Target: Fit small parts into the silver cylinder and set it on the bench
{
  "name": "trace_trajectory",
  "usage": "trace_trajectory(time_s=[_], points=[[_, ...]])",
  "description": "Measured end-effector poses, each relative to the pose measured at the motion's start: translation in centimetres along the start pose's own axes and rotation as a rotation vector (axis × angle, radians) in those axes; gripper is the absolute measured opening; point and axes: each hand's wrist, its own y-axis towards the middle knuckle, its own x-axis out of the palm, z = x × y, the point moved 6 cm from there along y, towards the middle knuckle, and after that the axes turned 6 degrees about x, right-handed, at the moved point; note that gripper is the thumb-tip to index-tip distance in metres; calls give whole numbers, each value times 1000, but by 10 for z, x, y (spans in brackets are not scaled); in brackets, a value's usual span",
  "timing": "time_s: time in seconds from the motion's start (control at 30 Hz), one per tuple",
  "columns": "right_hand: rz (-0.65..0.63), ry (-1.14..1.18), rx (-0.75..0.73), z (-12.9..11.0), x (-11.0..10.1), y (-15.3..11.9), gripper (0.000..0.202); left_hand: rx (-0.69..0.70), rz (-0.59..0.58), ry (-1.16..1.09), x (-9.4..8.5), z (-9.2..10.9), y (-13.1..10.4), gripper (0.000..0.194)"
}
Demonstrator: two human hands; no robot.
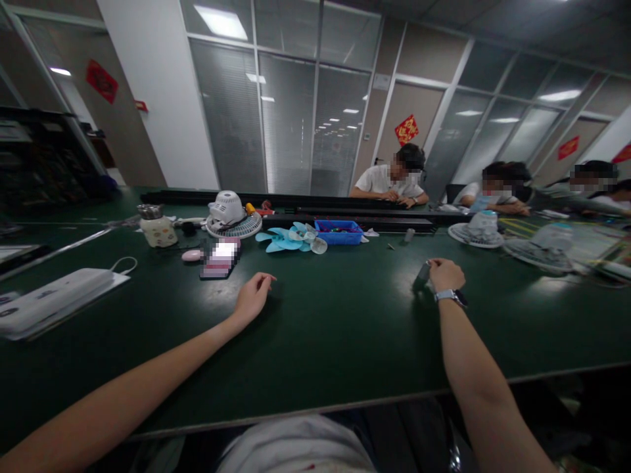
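Observation:
My right hand point(447, 276), with a watch on its wrist, is closed on a small dark cylinder point(420, 277). The cylinder is tilted and blurred, so its exact kind is unclear. My left hand point(254, 293) is above the green tabletop, its fingers bent and drawn together at the tips. Whether anything small sits between those fingertips I cannot make out. Beyond my left hand are a phone point(220, 257) and light-blue fan blades point(280, 240). A small greyish cylinder point(409, 235) stands beyond my right hand.
A blue tray point(338, 232) of small parts stands mid-table. White fan bodies point(227, 211) lie at the far left and right. A patterned jar point(157, 226), a pink oval object point(192, 255) and a white power strip point(59, 299) are leftward. Several people sit across the table.

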Motion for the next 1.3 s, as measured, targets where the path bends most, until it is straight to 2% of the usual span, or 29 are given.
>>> trace_trajectory(time_s=[0.37,0.43,0.5,0.57,0.63,0.73,0.83,0.9,0.97,1.1,1.2,1.3], points=[[-76,87,31,17,25,-3,57,12,4,6,-2,9,-2,35],[-81,105,42,13,23,-4,54,11,12,-7,-2,8,-2,34],[-92,165,5,-6,20,-11,49,2,14,-23,-1,7,-2,34],[-135,295,-109,-42,18,-31,45,-7,13,-31,0,6,-2,33],[-255,495,-287,-90,17,-70,44,-12,8,-39,1,5,-2,32],[-574,798,-567,-156,13,-158,48,9,-5,-64,2,8,-4,32],[-849,883,-794,-192,1,-244,45,77,-37,-80,2,19,-9,32],[-946,900,-857,-198,-6,-279,42,125,-81,-91,4,30,-14,33],[-978,898,-884,-197,-9,-296,42,177,-135,-105,7,42,-19,36],[-949,851,-934,-192,-4,-303,40,282,-220,-104,14,58,-27,39],[-906,841,-955,-190,-2,-302,40,291,-250,-97,20,56,-28,37],[-882,820,-967,-189,-3,-303,46,282,-226,-99,21,53,-26,36]])
